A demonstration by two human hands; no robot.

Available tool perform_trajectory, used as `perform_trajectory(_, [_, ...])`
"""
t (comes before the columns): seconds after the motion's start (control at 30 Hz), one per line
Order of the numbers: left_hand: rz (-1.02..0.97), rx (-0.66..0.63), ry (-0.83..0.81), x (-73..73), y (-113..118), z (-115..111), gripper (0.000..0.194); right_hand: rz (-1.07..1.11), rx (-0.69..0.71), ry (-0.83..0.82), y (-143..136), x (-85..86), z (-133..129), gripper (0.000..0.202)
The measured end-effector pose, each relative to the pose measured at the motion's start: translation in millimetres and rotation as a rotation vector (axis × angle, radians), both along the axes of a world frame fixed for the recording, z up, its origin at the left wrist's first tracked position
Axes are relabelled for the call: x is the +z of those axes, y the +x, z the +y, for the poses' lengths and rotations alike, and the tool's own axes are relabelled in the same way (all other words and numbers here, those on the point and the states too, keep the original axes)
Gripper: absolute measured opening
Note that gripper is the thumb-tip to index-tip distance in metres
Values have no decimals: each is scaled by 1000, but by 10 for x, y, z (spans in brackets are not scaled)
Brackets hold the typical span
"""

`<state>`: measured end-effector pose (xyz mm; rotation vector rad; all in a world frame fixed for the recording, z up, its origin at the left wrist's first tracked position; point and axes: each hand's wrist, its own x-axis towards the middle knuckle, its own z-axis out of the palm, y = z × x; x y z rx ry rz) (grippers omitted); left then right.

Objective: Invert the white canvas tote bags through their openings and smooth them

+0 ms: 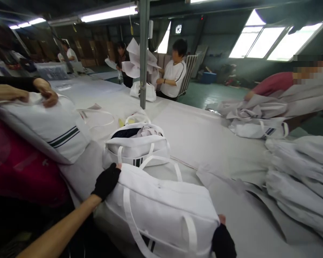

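Note:
A large white bag (164,200) with white handles and dark stripes lies at the table's near edge, its top closed. My left hand (107,181), in a black fingerless glove, grips the bag's left end. At its right end my right hand (223,236), gloved the same way, holds the corner; most of its fingers are hidden. Just behind sits a second white bag (137,145), open at the top, with crumpled paper inside.
On the left, a person's hands (45,93) hold another striped white bag (61,132). At right are a heap of white fabric (301,179) and a person in red (274,86) handling paper. A post (143,53) rises beyond the table (188,132).

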<state>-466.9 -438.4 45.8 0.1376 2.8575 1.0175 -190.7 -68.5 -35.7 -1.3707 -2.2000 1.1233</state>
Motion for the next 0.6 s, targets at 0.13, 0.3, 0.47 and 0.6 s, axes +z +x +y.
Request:
perform_trajectory(0.13, [-18, -231, -29, 240, -232, 590, 57, -153, 40, 25, 124, 333, 338, 49])
perform_trajectory(0.3, [250, -814, -87, -201, 474, 946, 54, -197, 157, 45, -85, 553, 332, 44])
perform_trajectory(0.47, [182, -881, 51, -307, 746, 905, 40, 17, 333, 181, -873, 737, -19, 49])
perform_trajectory(0.6, [75, -231, 325, -302, 548, 373, 43, 99, 483, 201, -1475, 810, -298, 56])
